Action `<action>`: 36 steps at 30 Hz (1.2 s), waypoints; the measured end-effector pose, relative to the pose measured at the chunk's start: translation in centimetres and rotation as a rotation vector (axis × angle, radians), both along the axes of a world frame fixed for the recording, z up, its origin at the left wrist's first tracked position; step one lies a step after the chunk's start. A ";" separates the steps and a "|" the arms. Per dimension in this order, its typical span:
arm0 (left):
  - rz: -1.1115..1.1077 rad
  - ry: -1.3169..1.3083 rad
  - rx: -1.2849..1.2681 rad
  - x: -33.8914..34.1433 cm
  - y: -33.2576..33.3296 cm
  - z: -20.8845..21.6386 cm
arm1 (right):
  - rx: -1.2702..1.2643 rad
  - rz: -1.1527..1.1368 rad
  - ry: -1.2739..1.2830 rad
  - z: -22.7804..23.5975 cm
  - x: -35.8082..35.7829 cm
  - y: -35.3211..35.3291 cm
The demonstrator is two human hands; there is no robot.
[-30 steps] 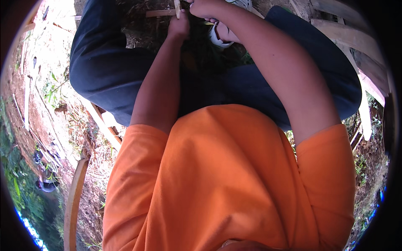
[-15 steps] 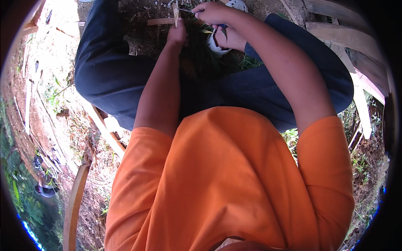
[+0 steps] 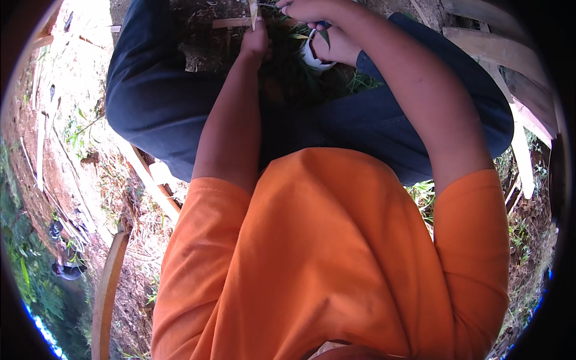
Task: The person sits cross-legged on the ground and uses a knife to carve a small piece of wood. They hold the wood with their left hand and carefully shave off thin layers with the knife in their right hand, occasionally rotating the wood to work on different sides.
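Left hand (image 3: 255, 43) grips a strip (image 3: 254, 14); right hand (image 3: 305, 10) is closed on a tool (image 3: 270, 5).
Above the ground (image 3: 66, 141), the strip looks light and stiff; best held at its near end.

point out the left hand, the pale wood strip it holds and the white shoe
left hand (image 3: 256, 41): head view, middle of the hand
pale wood strip (image 3: 254, 12): head view, length beyond the thumb
white shoe (image 3: 308, 58): head view, side near the heel
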State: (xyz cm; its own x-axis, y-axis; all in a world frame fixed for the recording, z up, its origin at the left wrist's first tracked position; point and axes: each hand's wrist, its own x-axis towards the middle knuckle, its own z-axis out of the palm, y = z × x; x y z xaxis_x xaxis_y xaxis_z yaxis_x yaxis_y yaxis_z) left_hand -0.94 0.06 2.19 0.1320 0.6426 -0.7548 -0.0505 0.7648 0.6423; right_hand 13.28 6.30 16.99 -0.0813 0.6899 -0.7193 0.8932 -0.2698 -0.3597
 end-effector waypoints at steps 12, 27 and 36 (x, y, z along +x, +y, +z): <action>0.037 -0.057 -0.050 0.2 -0.1 1.3 | -0.110 0.095 -0.111 -0.3 -2.4 1.4; -0.032 0.149 0.081 0.6 -0.3 1.3 | -0.051 -0.056 0.012 -0.4 1.5 1.8; -0.062 0.083 0.036 0.7 0.2 0.2 | -0.128 0.056 0.045 0.2 2.1 1.6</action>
State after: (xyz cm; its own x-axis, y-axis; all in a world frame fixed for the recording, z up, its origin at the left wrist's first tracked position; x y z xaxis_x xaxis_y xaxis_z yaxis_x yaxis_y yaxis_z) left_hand -0.29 0.24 2.43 0.1097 0.6621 -0.7413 0.0507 0.7411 0.6694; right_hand 15.33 7.93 17.18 -0.1512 0.5865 -0.7957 0.8919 -0.2662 -0.3657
